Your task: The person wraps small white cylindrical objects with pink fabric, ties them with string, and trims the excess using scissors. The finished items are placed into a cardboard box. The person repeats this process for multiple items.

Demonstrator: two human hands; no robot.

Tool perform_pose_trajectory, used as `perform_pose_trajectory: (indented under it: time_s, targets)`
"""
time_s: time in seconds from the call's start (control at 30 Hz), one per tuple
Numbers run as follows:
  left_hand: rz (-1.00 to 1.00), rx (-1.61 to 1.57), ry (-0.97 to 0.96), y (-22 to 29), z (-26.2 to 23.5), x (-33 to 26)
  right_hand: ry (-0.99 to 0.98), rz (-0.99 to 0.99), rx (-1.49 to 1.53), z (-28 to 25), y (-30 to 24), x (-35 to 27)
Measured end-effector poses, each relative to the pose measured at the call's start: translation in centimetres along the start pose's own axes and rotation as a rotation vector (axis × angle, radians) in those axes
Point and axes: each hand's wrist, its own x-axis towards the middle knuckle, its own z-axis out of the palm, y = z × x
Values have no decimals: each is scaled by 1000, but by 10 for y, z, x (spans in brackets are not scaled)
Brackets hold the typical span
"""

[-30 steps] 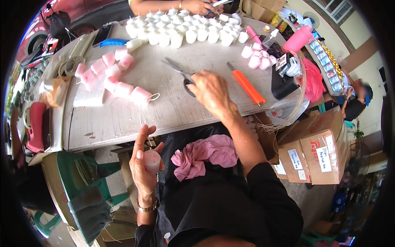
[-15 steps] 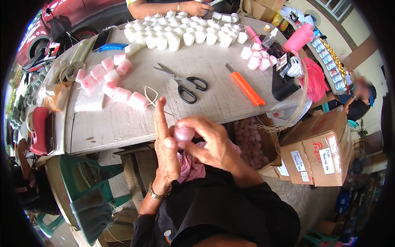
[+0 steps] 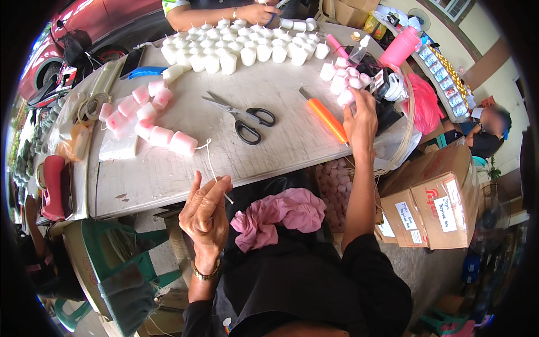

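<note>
We note the left hand (image 3: pixel 206 213) pinching a thin white string (image 3: pixel 212 168) just below the near edge of the table (image 3: pixel 168 174); the string runs up to the end pink candle (image 3: pixel 183 144) on the table. Half a second ago both hands met at the lap around a small pink piece; now they are apart, so that piece seems set down or handed off, though we cannot see where. The right hand (image 3: pixel 359 121) has gone out to the far right of the table, arm extended, fingers spread and touching a pink-and-white candle (image 3: pixel 345 96) in the cluster there. Black-handled scissors (image 3: pixel 247 117) and an orange cutter (image 3: pixel 327 119) lie mid-table. Pink cloth (image 3: pixel 281 216) rests on the lap below the table edge.
</note>
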Motion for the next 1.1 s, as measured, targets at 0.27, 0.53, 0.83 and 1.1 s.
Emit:
perform_pose_trajectory:
  time_s: [0.27, 0.53, 0.83, 1.1]
  targets:
    - [-56, -172, 65, -1, 5, -7, -142, -61, -213, -10, -42, -46]
    - [-49, -303, -261, 4, 6, -7, 511, 202, 309, -63, -9, -66]
    - [78, -341, -160, 7, 1, -18, -165, -135, 158, -42, -64, -69]
    - [153, -442, -141, 4, -6, -17, -283, -313, -20, 12, -111, -43]
